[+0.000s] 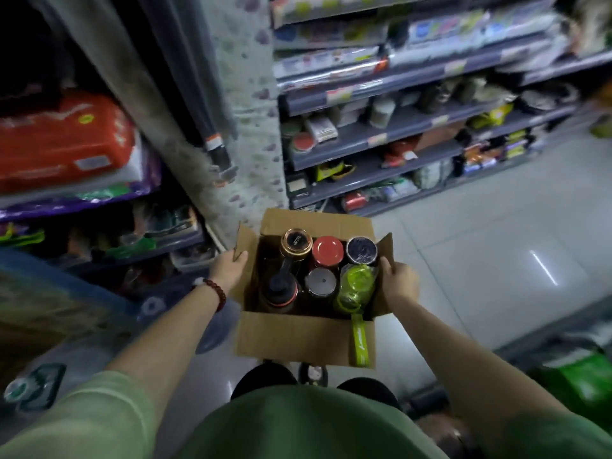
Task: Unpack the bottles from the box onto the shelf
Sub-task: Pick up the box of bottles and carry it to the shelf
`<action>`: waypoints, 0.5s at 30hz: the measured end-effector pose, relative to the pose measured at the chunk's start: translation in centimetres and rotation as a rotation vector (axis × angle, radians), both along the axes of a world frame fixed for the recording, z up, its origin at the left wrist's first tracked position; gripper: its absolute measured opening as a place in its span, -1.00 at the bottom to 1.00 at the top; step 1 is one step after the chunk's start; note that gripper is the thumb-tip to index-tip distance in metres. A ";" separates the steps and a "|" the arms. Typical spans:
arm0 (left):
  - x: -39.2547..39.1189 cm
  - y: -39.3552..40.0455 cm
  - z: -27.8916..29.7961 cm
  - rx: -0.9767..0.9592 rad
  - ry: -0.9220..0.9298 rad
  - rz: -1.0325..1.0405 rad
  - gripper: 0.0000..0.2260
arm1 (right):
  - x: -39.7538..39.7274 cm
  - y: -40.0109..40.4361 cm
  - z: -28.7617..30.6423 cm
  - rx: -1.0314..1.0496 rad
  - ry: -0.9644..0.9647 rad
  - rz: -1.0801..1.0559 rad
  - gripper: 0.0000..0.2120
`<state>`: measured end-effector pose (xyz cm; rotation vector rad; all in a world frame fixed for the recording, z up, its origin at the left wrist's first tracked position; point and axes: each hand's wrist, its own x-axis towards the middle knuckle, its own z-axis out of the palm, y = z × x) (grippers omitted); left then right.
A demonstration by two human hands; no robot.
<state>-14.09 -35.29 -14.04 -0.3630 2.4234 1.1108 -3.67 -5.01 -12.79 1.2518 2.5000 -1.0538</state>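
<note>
**A:** Head view puts me looking straight down into an open cardboard box (pixel 298 336), and I have it by both side flaps. My left hand (pixel 228 268) is curled over the left flap (pixel 243 241), fingers closed on its edge; my right hand (pixel 399 279) pinches the right flap (pixel 385 246) the same way. Neither hand has a bottle.

**B:** Where are the bottles, then?

**A:** All in the box, upright and packed shoulder to shoulder, six tops showing: a copper-rimmed bottle (pixel 297 242), a red-lidded one (pixel 328 249), a dark-capped one (pixel 362 250), a black sports bottle (pixel 281 286) with a spout, a grey-lidded one (pixel 320 281), and a translucent green bottle (pixel 356 286) whose strap (pixel 360 342) hangs over the front wall.

**B:** How do you expect them to handle?

**A:** I judge the load fairly heavy for thin corrugated flaps, which bend, so I would carry the box from underneath. The bottles look rigid, with smooth round lids that could slip. I cannot tell whether any is glass, so I would treat them as breakable. They stand tight, so I would grip each by the cap or neck and lift straight up. The green one offers its strap.

**B:** And the shelf?

**A:** Grey metal shelving (pixel 381 167) stands beyond the box, already stocked; the picture is blurred there.
</note>
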 end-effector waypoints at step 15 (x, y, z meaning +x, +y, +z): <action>-11.4 26.2 -0.4 0.041 -0.073 -0.747 -0.69 | 6.6 11.2 0.7 0.059 0.062 -0.777 -0.61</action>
